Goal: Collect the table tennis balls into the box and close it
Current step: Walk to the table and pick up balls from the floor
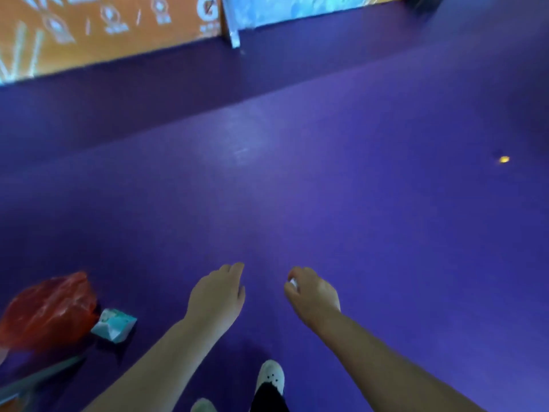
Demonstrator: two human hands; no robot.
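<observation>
An orange table tennis ball (504, 159) lies on the purple floor far to the right, well away from both hands. My right hand (312, 292) hangs over the floor with its fingers curled round a small white ball (293, 282), only a sliver of which shows. My left hand (218, 291) is beside it, fingers loosely bent and holding nothing. No box for the balls is in view. The picture is blurred.
An orange barrier board (104, 31) and a blue one (297, 7) line the far edge of the floor. A red plastic bag (44, 310) and a small teal and white packet (114, 324) lie at lower left. My white shoe (270, 376) shows below.
</observation>
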